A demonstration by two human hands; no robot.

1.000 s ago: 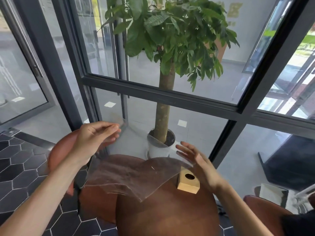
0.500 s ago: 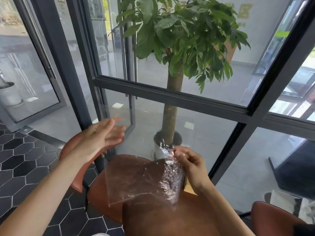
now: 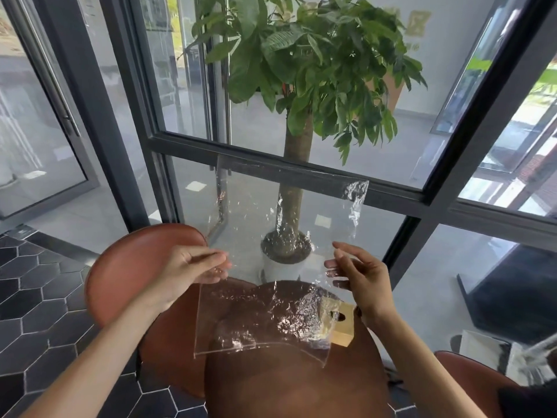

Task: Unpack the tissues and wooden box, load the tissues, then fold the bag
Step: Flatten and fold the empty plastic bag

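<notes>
Dark-framed glass panels (image 3: pixel 301 173) fill the background, and a potted tree (image 3: pixel 294 188) in a white pot stands on the grey floor beyond a round brown counter (image 3: pixel 295 384). Black hexagonal tiles (image 3: pixel 36 300) cover the floor on the left, and a rust-brown chair back (image 3: pixel 129 270) stands just beside the counter on that side.

A clear plastic bag (image 3: pixel 262 321) is held up in the air between both hands, spread wide and crinkled, with the tree trunk and pot visible through it. Its upper edge reaches as high as the window's horizontal bar, and its lower edge hangs over the far part of the counter; whether it touches the surface cannot be told.

The left hand (image 3: pixel 187 273) grips the bag at its left edge, about halfway up. Its fingers (image 3: pixel 211 257) are brought close together, thumb against the others, pinching the film. The right hand (image 3: pixel 364 276) is at the bag's right edge, at about the same height. Its fingers (image 3: pixel 340 260) are loosely curled and slightly spread, with the film caught between thumb and fingertips; the exact contact is hard to make out through the clear plastic.

A small wooden box (image 3: pixel 340 327) with a dark oval slot in its top sits on the counter's right side, just below the right wrist and partly behind the lower right corner of the bag. No part of either hand touches it.
</notes>
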